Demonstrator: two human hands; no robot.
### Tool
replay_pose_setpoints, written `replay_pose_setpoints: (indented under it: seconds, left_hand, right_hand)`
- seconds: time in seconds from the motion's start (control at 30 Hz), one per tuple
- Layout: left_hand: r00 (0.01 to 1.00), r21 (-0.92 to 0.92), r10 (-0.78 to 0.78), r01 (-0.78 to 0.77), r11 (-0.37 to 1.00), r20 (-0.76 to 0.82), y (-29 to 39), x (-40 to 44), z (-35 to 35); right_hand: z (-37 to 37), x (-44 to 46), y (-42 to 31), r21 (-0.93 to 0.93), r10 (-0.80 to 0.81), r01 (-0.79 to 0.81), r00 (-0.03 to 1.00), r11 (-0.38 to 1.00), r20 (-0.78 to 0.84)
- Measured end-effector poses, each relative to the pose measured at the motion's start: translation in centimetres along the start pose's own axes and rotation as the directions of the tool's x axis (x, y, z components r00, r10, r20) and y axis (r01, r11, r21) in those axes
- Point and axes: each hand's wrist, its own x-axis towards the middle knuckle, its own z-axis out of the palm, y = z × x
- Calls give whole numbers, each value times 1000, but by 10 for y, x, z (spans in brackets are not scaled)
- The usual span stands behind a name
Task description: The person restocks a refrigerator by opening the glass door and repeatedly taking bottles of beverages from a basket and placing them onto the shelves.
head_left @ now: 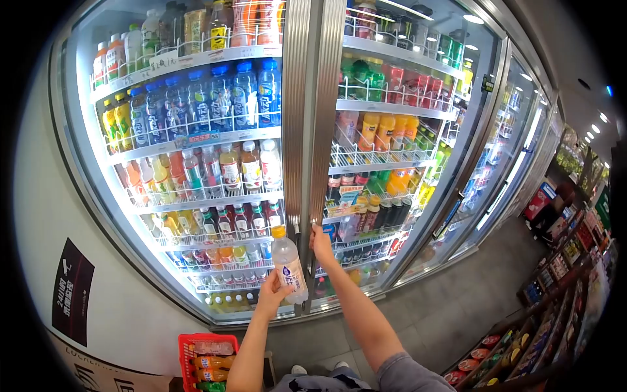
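My left hand (270,295) is closed around the lower part of a clear plastic drink bottle (285,256) with a yellow cap and a pale printed label. The bottle leans slightly, in front of the glass fridge doors. At the inner edge of the right fridge door (320,130), my right hand (321,243) has its fingers curled on the metal frame at handle height. Its fingertips are partly hidden, and the handle itself hardly shows. Both doors appear shut.
Lit shelves of bottles and cans fill the fridge behind the glass. A red basket (185,357) with several bottles stands low on the left. Shelves of packaged goods (522,349) line the right side, across the grey tiled floor (450,294). More fridge doors continue to the right.
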Motion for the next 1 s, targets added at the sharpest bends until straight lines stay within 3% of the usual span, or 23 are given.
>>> replay_pose_setpoints:
  seconds: [0.2, 0.33, 0.47, 0.6, 0.97, 1.0]
  left_hand:
    - [999, -59, 16, -18, 998, -31, -5, -25, -5]
    - [999, -22, -25, 24, 999, -46, 16, -34, -4]
    - [995, -7, 94, -94, 996, -12, 11, -27, -5]
    - [999, -51, 8, -11, 999, -50, 7, -31, 11]
    - [999, -122, 47, -47, 991, -7, -17, -81, 86]
    - [999, -117, 38, -37, 992, 6, -18, -88, 95]
  right_hand:
    - [8, -6, -2, -13, -58, 57, 992, 998, -114]
    - [4, -2, 5, 57, -56, 59, 997, 997, -55]
    - [-3, -30, -5, -14, -30, 30, 997, 999, -70]
    - [-27, -63, -2, 16, -41, 41, 999, 999, -15]
    - [-98, -193, -5, -151, -126, 98, 974, 984, -187]
    - [-105, -208, -9, -252, -173, 114, 959, 961, -225]
